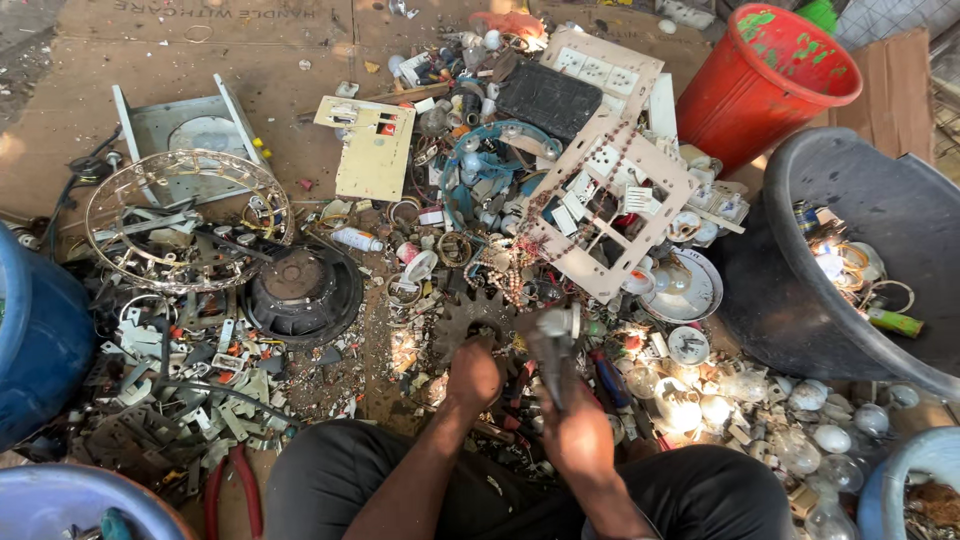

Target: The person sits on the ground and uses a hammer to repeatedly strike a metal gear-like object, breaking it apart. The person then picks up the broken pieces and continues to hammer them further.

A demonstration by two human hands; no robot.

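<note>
Dark trousers (340, 480) on the person's bent knees fill the near edge, and both forearms reach out from between them. Gripped in the right hand (577, 425), with the fingers wrapped round its handle, is a hammer (553, 345) whose grey head points away, over the scrap just right of centre. Its left neighbour, the left hand (474, 375), is closed into a loose fist pressed down on the near edge of a rusty toothed gear (470, 318); whether it pinches something small there I cannot tell.

Right of the hammer lies a scatter of clear glass bulbs (700, 395), running toward the near right corner. Farther out, beyond the gear, a pale switch-plate frame (610, 195) with square cutouts rests tilted on the pile, with a string of beads draped across it. Left of the gear sits a round black speaker cone (300, 290), and farther left a wire ring frame (185, 220) lies over bent metal strips.

Large black tub (850, 230) stands at the right holding bits of wire, with a red bucket (775, 80) behind it. Blue drum (40, 330) sits at the left edge, and red-handled pliers (230, 490) lie near the left knee.
</note>
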